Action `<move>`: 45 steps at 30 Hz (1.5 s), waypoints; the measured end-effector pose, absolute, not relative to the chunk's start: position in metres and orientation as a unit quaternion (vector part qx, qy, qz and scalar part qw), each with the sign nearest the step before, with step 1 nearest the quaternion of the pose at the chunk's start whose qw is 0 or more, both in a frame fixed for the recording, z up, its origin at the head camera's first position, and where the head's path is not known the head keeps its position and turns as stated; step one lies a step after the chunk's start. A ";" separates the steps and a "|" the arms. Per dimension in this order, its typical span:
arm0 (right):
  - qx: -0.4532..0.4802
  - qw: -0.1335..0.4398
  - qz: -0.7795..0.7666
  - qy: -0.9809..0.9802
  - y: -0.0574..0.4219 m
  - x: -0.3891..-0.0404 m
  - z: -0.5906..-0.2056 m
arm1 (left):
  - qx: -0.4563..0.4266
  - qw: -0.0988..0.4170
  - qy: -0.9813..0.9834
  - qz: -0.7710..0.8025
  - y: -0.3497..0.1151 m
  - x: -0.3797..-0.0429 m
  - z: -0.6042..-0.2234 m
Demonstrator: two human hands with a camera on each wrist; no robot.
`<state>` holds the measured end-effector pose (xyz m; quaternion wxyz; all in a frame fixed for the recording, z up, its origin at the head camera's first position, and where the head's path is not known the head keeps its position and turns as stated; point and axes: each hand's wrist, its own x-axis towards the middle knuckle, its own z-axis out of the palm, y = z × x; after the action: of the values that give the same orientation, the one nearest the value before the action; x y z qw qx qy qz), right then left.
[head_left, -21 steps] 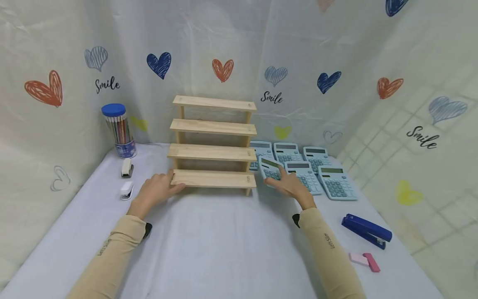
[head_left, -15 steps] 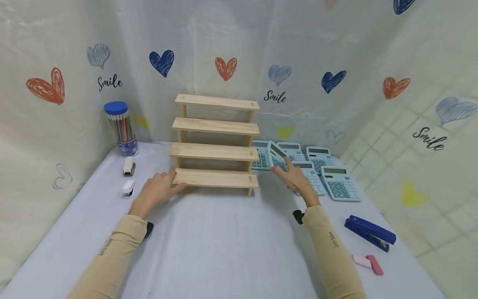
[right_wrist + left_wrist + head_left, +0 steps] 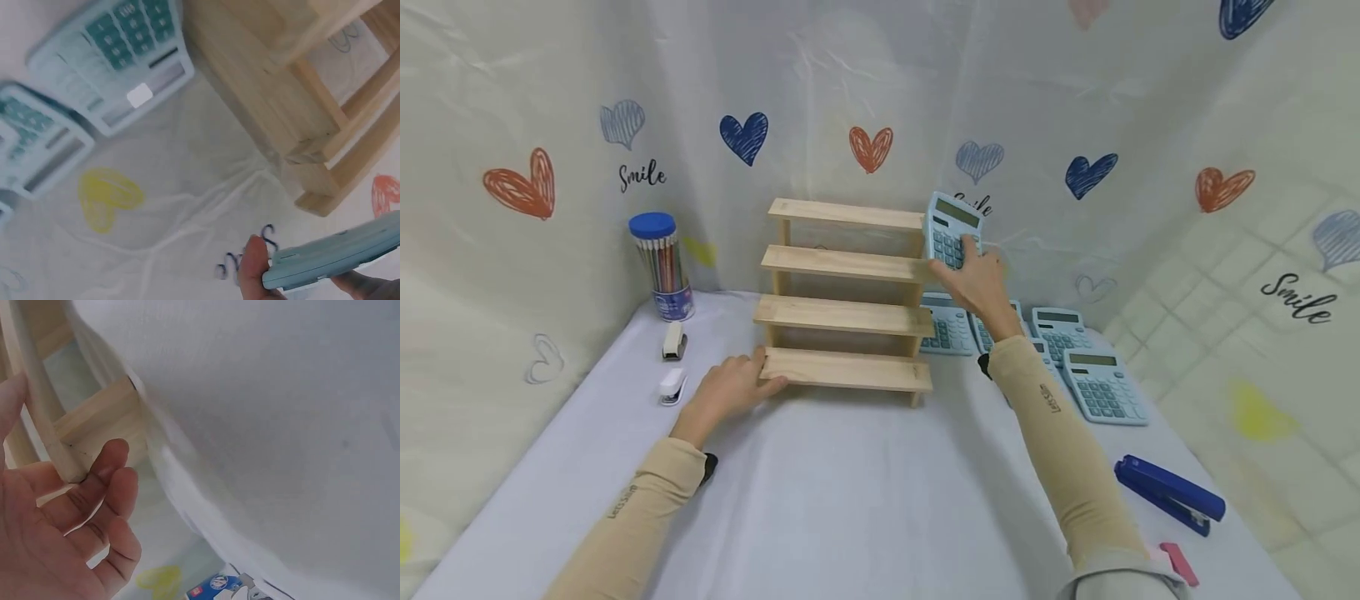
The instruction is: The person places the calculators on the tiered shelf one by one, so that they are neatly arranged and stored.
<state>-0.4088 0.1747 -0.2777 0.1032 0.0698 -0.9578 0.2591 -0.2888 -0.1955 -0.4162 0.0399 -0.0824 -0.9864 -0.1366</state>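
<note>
A four-step wooden display rack (image 3: 842,312) stands on the white-covered table. My left hand (image 3: 730,392) grips the left end of its lowest board; in the left wrist view the fingers (image 3: 115,494) curl below that board's end. My right hand (image 3: 981,287) holds a light-blue calculator (image 3: 953,221) by its lower part, raised and tilted beside the right end of the top board. Seen edge-on in the right wrist view, the held calculator (image 3: 337,253) is off the rack's end. More calculators (image 3: 1105,387) lie right of the rack, some hidden by my right arm.
On the left are a blue-lidded pencil tub (image 3: 662,271), a small stapler (image 3: 674,342) and a white stapler (image 3: 672,387). A large blue stapler (image 3: 1168,492) and a pink eraser-like block (image 3: 1180,564) lie front right. A heart-printed curtain (image 3: 805,83) hangs behind.
My right hand has lifted the calculator from the group beside the rack up to the top board's height. My left hand stays on the lowest board. The head view has shifted slightly.
</note>
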 end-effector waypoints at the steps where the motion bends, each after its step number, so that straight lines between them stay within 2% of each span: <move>1: 0.070 0.104 0.249 -0.960 0.170 -0.414 -0.272 | -0.082 0.039 -0.986 -0.137 -0.194 -0.289 -0.417; 8: 0.082 0.094 0.147 -0.981 0.136 -0.445 -0.248 | -0.080 0.043 -0.986 -0.138 -0.191 -0.286 -0.418; 19: 0.135 0.116 0.025 -0.984 0.084 -0.456 -0.244 | -0.080 0.053 -0.985 -0.140 -0.195 -0.283 -0.413; 33: 0.201 0.106 0.088 -0.970 0.015 -0.460 -0.252 | -0.073 0.049 -0.985 -0.148 -0.194 -0.282 -0.417; 45: 0.218 0.099 0.089 -0.967 -0.001 -0.460 -0.252 | -0.071 0.057 -0.986 -0.141 -0.191 -0.280 -0.415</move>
<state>-0.4597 -0.0010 -0.2523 0.0988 0.2184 -0.9668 0.0889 -0.2795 -0.1912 -0.4154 0.0573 -0.0707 -0.9858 -0.1412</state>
